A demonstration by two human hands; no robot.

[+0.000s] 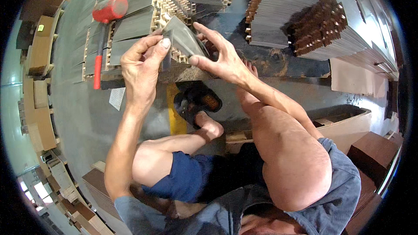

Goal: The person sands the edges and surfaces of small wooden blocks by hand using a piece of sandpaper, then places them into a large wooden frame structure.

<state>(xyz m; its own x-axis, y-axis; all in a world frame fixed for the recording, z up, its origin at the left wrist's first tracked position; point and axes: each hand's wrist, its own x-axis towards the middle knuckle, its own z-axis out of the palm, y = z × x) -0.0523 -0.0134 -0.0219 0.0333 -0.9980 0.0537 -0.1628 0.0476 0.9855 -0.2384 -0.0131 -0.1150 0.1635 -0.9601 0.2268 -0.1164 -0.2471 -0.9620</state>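
Observation:
A thin grey sheet-metal piece (pixel 180 37) is tilted up over the near edge of the stacks. My left hand (pixel 143 56) pinches its left side, thumb on top and fingers curled beneath. Around the right end of the piece, my right hand (pixel 222 56) has thumb and fingers spread wide; its thumb tip is close to the lower corner, and whether it touches I cannot tell. Behind my hands stand stacked grey panels with pale notched edges (pixel 167 0). A mallet with a red head (pixel 110 9) and a black-and-red handle lies on the panels to the left.
More grey sheets with brown notched edges (pixel 283 11) are stacked at the far right. The stacks rest on a dark low platform (pixel 300 67). Below it lie a black sandal (pixel 204 98) and a yellow floor stripe (pixel 176 115). Brown boxes (pixel 374 152) stand at right.

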